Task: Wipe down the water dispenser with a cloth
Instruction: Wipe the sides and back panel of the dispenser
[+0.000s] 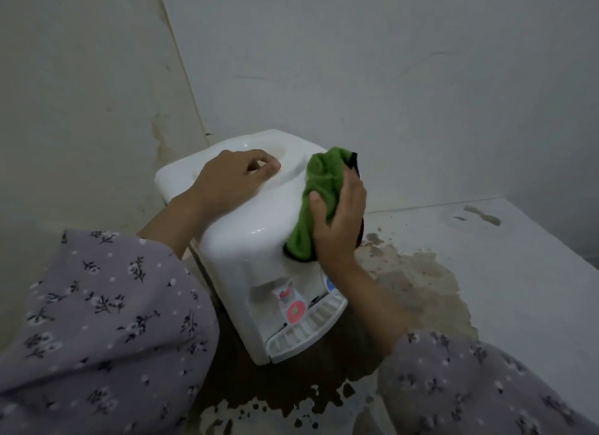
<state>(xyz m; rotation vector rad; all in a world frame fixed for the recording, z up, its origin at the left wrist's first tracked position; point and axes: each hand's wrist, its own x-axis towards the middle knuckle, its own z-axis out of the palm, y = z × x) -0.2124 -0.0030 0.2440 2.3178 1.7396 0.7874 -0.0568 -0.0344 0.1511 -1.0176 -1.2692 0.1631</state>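
A white tabletop water dispenser (246,227) stands in a corner, with a round bottle well on top, a red tap and a blue tap at the front, and a drip tray below. My left hand (233,178) rests on its top, fingers curled at the rim of the well. My right hand (337,220) grips a green cloth (319,191) with a dark edge and presses it against the dispenser's upper right side.
White walls (356,62) close in behind and to the left of the dispenser. It stands on a white counter (505,282) whose coating is worn away in a large brown patch (408,289) around and in front of it. My floral sleeves fill the lower corners.
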